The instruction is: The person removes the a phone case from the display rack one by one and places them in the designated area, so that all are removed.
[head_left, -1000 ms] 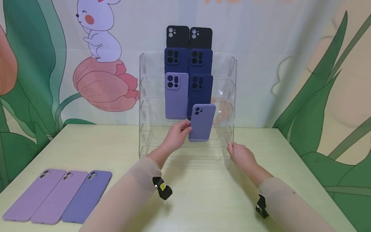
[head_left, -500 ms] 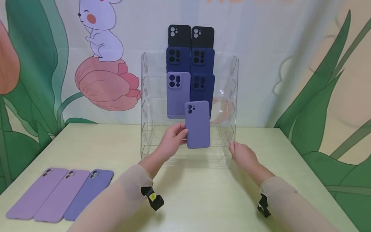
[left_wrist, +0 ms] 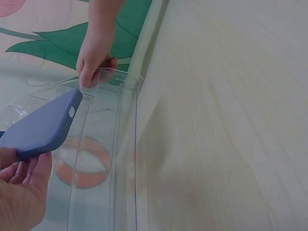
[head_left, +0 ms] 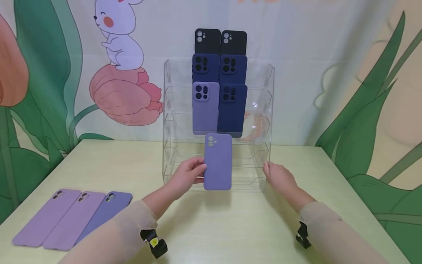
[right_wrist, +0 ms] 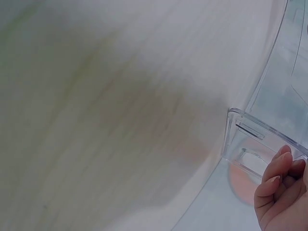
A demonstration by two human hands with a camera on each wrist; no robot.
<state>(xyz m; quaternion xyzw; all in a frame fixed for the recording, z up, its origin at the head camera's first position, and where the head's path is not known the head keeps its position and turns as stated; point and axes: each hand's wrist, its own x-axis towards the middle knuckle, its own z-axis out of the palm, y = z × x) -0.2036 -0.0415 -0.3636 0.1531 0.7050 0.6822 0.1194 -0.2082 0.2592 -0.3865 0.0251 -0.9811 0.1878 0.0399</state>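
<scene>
We hold a purple phone case (head_left: 218, 161) upright in our left hand (head_left: 185, 177), with the thumb on its left edge and the fingers curled behind it. The case stands in front of the lowest shelves of the clear rack (head_left: 267, 110), with its camera hole at the top, and its bottom edge is close to the table (head_left: 230, 227). In the left wrist view we see the same case (left_wrist: 41, 126) from its side, lying across our fingers (left_wrist: 26, 168).

Our right hand (head_left: 278, 178) rests against the lower right corner of the rack. The fingers (right_wrist: 276, 185) are curled there, next to the clear corner wall, but we cannot tell if they really grip the edge (the head view shows only the back of the hand).

In the rack there are six other cases in two columns: two black cases (head_left: 220, 41) at the top, three dark blue cases (head_left: 233, 69), and one purple case (head_left: 206, 108) at the lower left. On the table at the far left three more cases (head_left: 72, 218) lie flat, side by side, touching each other
</scene>
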